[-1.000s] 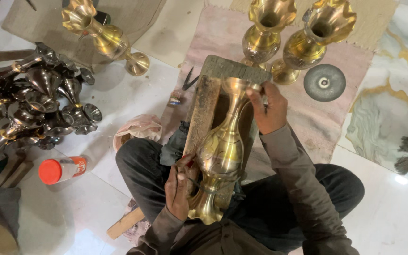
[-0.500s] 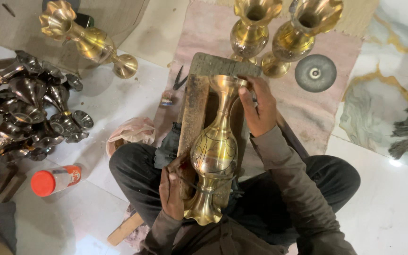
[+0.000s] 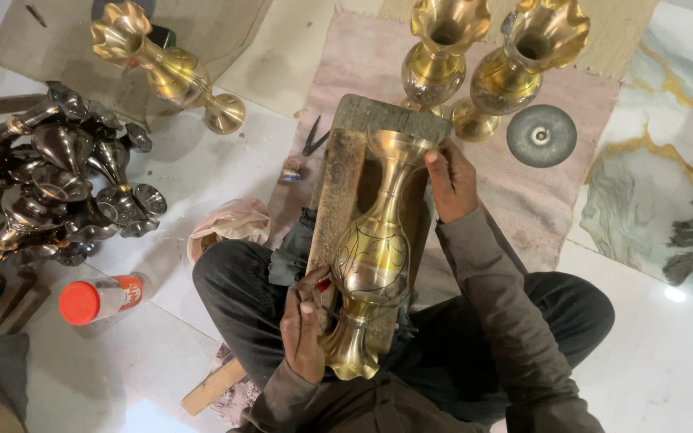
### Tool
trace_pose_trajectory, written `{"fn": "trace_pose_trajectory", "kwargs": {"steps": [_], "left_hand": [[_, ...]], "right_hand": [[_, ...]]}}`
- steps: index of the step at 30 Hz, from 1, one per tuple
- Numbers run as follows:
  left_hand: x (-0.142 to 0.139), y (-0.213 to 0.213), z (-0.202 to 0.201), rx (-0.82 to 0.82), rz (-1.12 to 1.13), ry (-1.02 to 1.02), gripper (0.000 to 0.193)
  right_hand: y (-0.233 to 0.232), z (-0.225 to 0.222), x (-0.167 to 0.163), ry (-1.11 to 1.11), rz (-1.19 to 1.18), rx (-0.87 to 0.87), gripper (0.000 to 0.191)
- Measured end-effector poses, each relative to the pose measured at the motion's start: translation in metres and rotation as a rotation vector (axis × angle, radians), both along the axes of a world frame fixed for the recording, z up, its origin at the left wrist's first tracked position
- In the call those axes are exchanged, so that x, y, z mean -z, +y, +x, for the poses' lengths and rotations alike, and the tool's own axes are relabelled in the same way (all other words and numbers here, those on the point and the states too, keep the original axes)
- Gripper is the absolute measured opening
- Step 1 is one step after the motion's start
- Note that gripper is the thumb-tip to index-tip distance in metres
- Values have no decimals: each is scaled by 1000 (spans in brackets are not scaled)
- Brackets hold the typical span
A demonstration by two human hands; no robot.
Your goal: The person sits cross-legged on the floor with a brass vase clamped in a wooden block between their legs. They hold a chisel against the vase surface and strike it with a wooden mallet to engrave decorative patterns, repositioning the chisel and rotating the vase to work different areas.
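Seated cross-legged, dark-trousered knees spread wide to either side of the long polished brass vase lying along the lap. Left hand curled beside the vase's lower body near the flared foot, fingers bent inward, thumb side against the metal. Right hand stretched farther out, fingers closed around the vase's narrow neck from the right. Both forearms in grey-brown sleeves, right elbow bent outward.

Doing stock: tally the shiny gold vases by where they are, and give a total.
Vase on the wooden block, held by left hand and right hand: 1
Upright vases on the rug: 2
Vase lying on its side: 1
Total: 4
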State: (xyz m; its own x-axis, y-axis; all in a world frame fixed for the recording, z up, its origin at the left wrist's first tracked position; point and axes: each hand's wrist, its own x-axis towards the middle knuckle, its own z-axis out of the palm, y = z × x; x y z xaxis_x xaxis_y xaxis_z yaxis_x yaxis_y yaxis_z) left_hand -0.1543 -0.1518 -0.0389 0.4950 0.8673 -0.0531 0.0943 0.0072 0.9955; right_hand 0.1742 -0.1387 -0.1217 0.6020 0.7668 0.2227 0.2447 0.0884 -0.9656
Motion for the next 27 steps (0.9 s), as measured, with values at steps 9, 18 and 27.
{"fn": "trace_pose_trajectory", "kwargs": {"steps": [9,18,27], "left_hand": [[40,12,-15,17,-256,-243,54],[97,19,-32,-15,-9,-173,47],[35,29,-16,-14,148,1,45]], "right_hand": [[3,-17,-57,-374,-19,177,52],[14,-28,-84,-594,-177,145,46],[-16,-11,-55,30,153,-30,54]]}}
